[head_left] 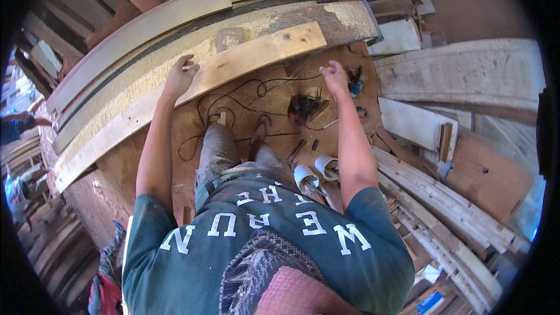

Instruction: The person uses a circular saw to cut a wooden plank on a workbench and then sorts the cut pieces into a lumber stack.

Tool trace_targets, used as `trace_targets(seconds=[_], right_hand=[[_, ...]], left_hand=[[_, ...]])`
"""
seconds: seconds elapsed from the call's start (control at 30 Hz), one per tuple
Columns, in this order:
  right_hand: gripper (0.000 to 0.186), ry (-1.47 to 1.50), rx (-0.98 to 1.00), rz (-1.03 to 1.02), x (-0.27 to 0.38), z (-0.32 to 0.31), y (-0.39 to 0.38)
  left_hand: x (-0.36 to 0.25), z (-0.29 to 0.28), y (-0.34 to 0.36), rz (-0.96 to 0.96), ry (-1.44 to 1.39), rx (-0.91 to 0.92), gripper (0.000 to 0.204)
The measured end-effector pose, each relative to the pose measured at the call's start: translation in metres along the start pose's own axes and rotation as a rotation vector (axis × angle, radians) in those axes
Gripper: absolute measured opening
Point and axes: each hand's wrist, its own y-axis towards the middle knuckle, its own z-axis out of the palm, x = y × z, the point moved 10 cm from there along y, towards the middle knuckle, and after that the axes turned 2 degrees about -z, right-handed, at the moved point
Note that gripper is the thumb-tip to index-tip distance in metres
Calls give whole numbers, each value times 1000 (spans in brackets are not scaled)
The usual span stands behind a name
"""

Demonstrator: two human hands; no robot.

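My left hand (181, 77) is at the near edge of a long pale plank (256, 55), its fingers loosely bent and apart. Whether it touches the wood I cannot tell. Under and behind that plank lies a thick, rough-faced timber (192, 44), with a small wood block (229, 38) on it. My right hand (335, 78) is held up past the plank's right end, fingers half curled with gaps between them and nothing visible in them. Close to it on the brown work surface are a dark power tool (303, 108) and a smaller blue-and-dark tool (354, 83).
Black cable (233, 94) loops across the surface around my feet. Two white cylindrical containers (305, 177) stand near my right forearm, beside thin hand tools (296, 150). Boards (461, 73) and long strips (443, 198) are stacked on the right. Another person (20, 125) is at the far left.
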Motion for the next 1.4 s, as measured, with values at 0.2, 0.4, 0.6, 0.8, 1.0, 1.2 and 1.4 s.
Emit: trace_targets(seconds=[0.2,0.4,0.6,0.8,1.0,1.2,1.4], right_hand=[[74,-182,-62,-53,37,-13,79],[59,-185,162,1,56,-7,95],[50,-114,200,38,31,10,96],[44,-116,283,64,14,12,84],[43,-40,359,35,15,18,79],[48,-51,403,52,-2,16,85],[51,35,478,131,25,18,71]], left_hand=[[-29,61,79,55,104,14,60],[-26,150,137,97,351,174,65],[-29,161,134,63,446,229,51],[-28,176,112,-100,412,249,39],[-56,185,102,-107,416,267,38],[-76,193,101,-105,341,249,30],[-69,226,124,-111,383,308,32]])
